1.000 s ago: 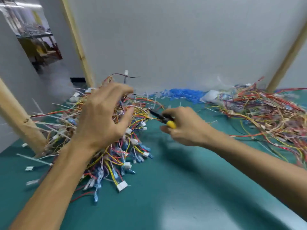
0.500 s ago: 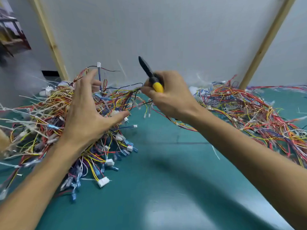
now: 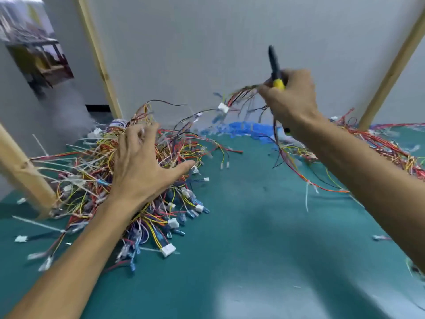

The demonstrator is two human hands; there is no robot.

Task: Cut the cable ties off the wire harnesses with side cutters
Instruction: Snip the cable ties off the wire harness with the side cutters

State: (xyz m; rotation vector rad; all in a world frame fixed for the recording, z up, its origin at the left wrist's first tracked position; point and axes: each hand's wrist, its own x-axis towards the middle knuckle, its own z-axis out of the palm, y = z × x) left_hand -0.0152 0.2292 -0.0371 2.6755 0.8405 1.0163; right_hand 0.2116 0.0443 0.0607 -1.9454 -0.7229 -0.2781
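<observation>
Lifted higher since earlier: harness (image 3: 241, 94), off pile (image 3: 87, 180) pressed under left hand (image 3: 140, 171), fingers spread, holding nothing. Beyond, right hand (image 3: 293, 97) clenched round harness and side cutters (image 3: 274, 63), blades skyward. Separating step, probably; next: find tie, turn blades down.

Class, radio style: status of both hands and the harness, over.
Left hand spread on wire pile. Right hand grips side cutters plus harness, aloft. Nothing blocking.

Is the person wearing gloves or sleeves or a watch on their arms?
No. The left hand and right hand are bare, with no gloves, and I see no rings. The left forearm and right forearm are bare too: no sleeves, watch or bands show.
</observation>
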